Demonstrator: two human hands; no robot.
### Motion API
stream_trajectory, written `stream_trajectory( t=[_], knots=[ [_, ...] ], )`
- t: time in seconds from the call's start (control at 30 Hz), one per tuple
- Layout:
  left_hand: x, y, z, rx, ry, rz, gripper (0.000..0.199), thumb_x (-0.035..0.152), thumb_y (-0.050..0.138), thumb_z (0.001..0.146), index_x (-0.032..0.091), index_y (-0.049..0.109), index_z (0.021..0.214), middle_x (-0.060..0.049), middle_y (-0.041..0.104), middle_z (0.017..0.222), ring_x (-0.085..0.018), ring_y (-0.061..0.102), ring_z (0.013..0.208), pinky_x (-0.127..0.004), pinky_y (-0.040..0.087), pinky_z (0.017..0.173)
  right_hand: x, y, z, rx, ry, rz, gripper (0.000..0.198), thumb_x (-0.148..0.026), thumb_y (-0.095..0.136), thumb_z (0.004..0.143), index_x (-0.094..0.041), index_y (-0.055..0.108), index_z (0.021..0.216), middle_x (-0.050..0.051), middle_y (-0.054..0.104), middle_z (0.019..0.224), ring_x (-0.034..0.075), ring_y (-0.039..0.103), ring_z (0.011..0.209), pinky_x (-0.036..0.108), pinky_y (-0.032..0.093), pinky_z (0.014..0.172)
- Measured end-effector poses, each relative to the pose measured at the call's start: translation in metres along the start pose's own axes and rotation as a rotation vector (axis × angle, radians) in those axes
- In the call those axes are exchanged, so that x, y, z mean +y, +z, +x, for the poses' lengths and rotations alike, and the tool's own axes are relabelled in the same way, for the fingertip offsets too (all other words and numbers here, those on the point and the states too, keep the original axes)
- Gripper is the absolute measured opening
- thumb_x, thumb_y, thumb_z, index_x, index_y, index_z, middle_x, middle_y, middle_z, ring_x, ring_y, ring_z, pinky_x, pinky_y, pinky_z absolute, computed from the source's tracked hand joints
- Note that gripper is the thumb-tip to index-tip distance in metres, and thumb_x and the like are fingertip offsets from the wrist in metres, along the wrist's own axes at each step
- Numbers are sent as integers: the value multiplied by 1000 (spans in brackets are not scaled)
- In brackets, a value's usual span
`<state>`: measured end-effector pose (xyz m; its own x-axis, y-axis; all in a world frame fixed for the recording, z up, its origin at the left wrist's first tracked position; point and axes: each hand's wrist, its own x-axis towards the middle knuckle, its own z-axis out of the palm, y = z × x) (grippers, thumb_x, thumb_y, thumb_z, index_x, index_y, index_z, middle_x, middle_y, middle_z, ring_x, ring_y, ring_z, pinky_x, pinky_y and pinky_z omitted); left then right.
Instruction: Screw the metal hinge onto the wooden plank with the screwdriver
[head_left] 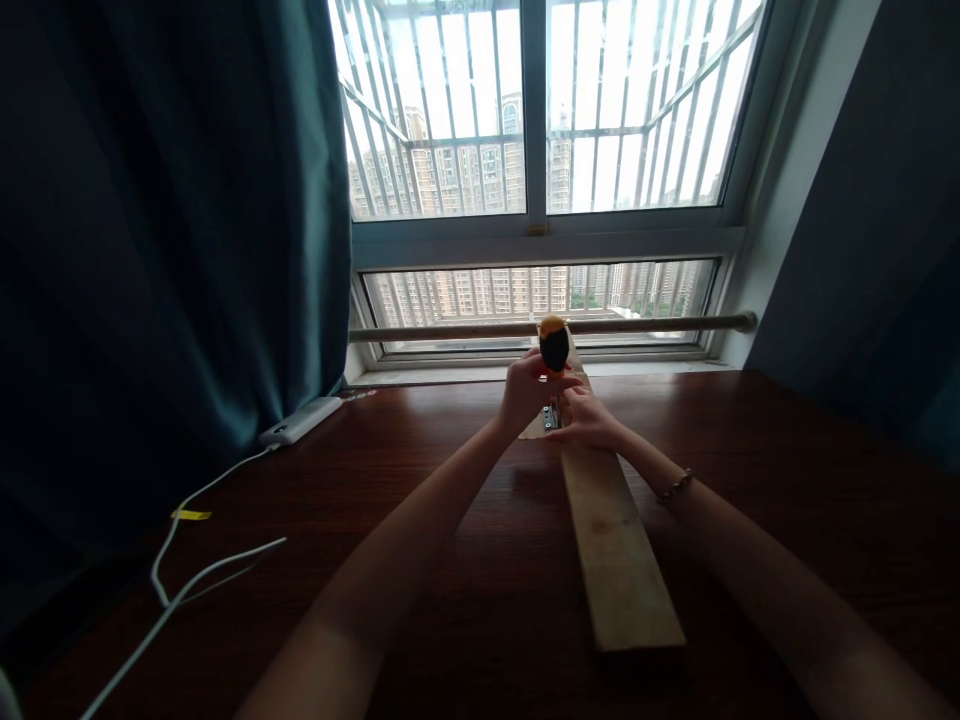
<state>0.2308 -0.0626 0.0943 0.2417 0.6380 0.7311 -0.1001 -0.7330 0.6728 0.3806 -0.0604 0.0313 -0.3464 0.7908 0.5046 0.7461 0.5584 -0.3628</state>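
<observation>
A screwdriver [554, 347] with a black and orange handle stands nearly upright over a small metal hinge [551, 417]. My left hand [523, 392] is closed around the lower part of its handle. My right hand [590, 418] rests on the far part of a long wooden board [621, 555], thumb and fingers curled about the hinge and close to the screwdriver's shaft. Where the tip meets the hinge is too small to make out. A pale flat piece [532, 430] shows beside the hinge, partly behind my left hand.
The board lies lengthwise on a dark reddish-brown tabletop [465, 560], pointing toward a barred window [450, 110]. On the left are a white power strip [301, 421], its white cable [161, 560] with a yellow tag, and a dark blue curtain [300, 230]. A horizontal rail [660, 324] crosses before the window.
</observation>
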Motion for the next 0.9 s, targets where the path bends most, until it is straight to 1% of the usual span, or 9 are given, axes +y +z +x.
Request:
stream_trajectory(
  t=[0.07, 0.17, 0.23, 0.3, 0.43, 0.57, 0.73, 0.83, 0.9],
  knots=[
    [2, -2, -2, -19, -55, -87, 31, 31, 76, 56, 15, 63, 79, -3, 63, 78, -16, 59, 73, -29, 48, 68, 0, 0, 0, -3, 12, -1, 71, -50, 75, 54, -13, 52, 109, 13, 57, 109, 31, 49, 106, 43, 41, 88],
    [8, -5, -5, -191, -121, -238, 36, 31, 70, 66, 16, 57, 96, -5, 65, 82, -17, 61, 76, -31, 49, 71, 0, -1, 0, -10, 13, 11, 70, -49, 75, 55, -15, 52, 112, 12, 56, 111, 31, 49, 107, 44, 40, 89],
    [12, -6, -9, -329, -86, -246, 33, 31, 63, 74, 17, 53, 102, -7, 64, 88, -17, 61, 81, -32, 48, 74, 0, -1, 0, -6, -16, 18, 70, -49, 74, 56, -16, 53, 115, 12, 54, 115, 32, 46, 110, 46, 39, 91],
    [11, -6, -13, -374, -31, -212, 31, 33, 57, 78, 17, 50, 104, -7, 61, 92, -16, 59, 82, -30, 47, 75, 0, -2, 0, -3, -36, 14, 69, -50, 74, 57, -16, 55, 115, 13, 53, 117, 33, 45, 111, 47, 38, 92],
    [2, -1, -16, -305, -5, -161, 36, 36, 60, 76, 18, 46, 104, -4, 55, 87, -13, 54, 75, -26, 46, 70, -1, -2, -1, -24, -7, 15, 67, -50, 74, 57, -17, 57, 113, 11, 57, 110, 33, 49, 104, 46, 40, 89],
    [1, 7, -6, -256, -39, -150, 36, 35, 72, 64, 16, 49, 84, 1, 52, 73, -10, 50, 66, -23, 43, 62, 0, 0, -2, -9, -1, 21, 72, -50, 73, 58, -17, 53, 118, 11, 56, 113, 33, 49, 106, 45, 40, 90],
    [9, 9, 4, -289, -97, -200, 31, 40, 68, 67, 15, 50, 69, 3, 49, 59, -9, 47, 53, -23, 41, 54, 0, 0, -1, 1, -14, -28, 75, -53, 73, 56, -17, 53, 118, 13, 51, 122, 35, 45, 112, 48, 39, 91],
    [7, 6, 0, -305, -116, -273, 29, 40, 67, 67, 14, 55, 76, -1, 56, 70, -11, 53, 63, -24, 43, 58, -2, -2, -1, -15, 8, -49, 78, -52, 74, 56, -14, 51, 120, 16, 50, 122, 36, 43, 114, 48, 38, 93],
    [3, 3, -4, -166, -82, -234, 29, 37, 69, 66, 15, 58, 81, -4, 57, 83, -13, 54, 74, -24, 45, 63, -4, -2, -1, -20, 12, -32, 83, -50, 74, 56, -12, 47, 124, 17, 50, 121, 34, 44, 113, 47, 38, 93]
  ],
)
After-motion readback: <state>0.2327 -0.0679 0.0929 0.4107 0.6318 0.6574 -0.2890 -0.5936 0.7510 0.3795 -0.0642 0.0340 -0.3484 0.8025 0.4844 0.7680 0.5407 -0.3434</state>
